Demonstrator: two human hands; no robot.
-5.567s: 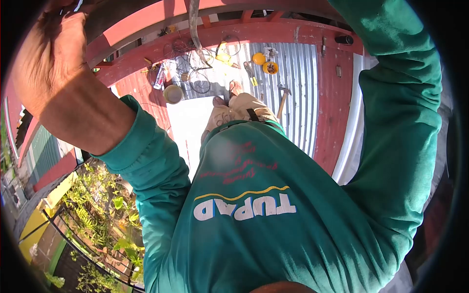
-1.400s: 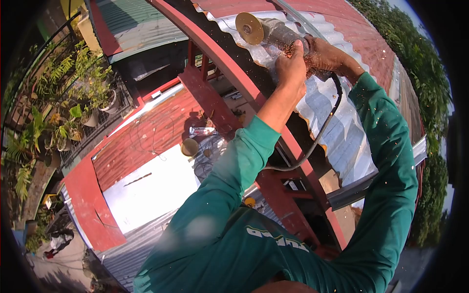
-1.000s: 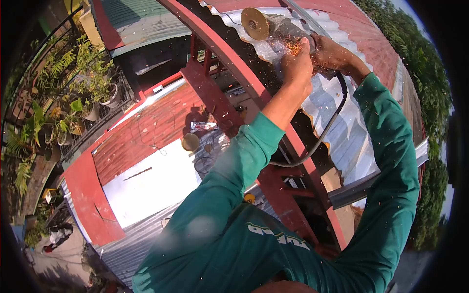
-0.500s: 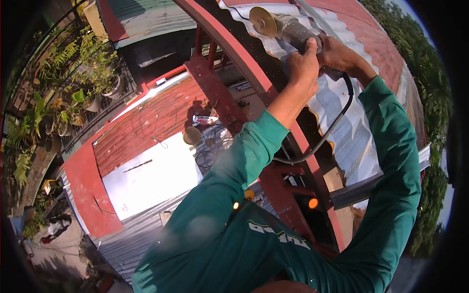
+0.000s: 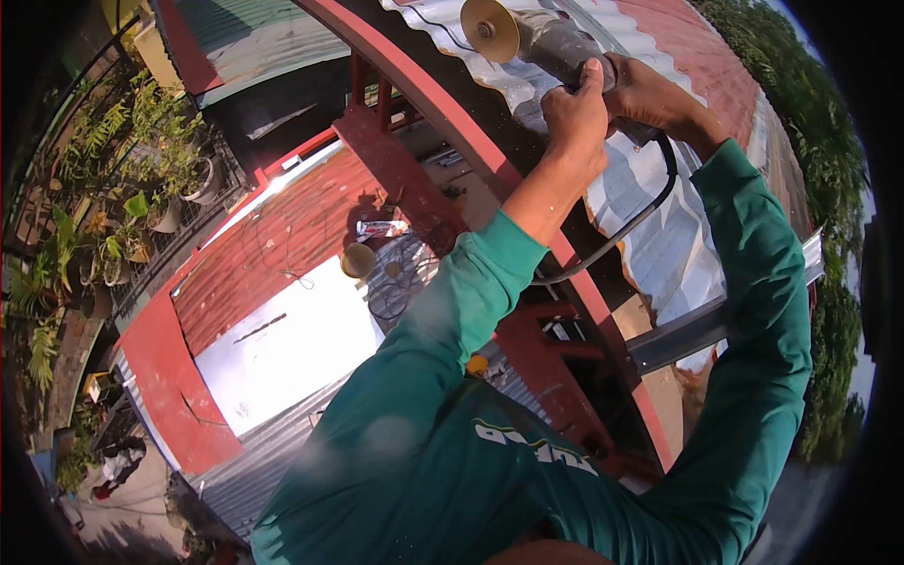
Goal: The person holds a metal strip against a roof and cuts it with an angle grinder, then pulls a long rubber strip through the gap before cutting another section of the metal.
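An angle grinder (image 5: pixel 562 47) with a tan round disc (image 5: pixel 489 30) is held in both hands at the top of the head view. My left hand (image 5: pixel 578 115) wraps its near side, thumb lying along the body. Around the rear of the grinder my right hand (image 5: pixel 656 94) is closed, the fingers partly hidden. A black power cord (image 5: pixel 650 209) loops down from the tool's back end and passes behind my left forearm. The disc overlaps the wavy edge of a corrugated metal sheet (image 5: pixel 664 259) in this view.
A red steel beam (image 5: pixel 452 113) runs diagonally beside the sheet, with a dark gap between them. A grey metal channel (image 5: pixel 678 336) juts out near my right arm. On the lower roof (image 5: pixel 273 254) lie a tin (image 5: pixel 358 261), a white tube (image 5: pixel 381 229) and coiled wire. Potted plants (image 5: pixel 165 215) stand at left.
The view has shifted slightly, so the beam and lower roof sit farther left. Both hands still grip the grinder, which now appears higher and a little to the left in view.
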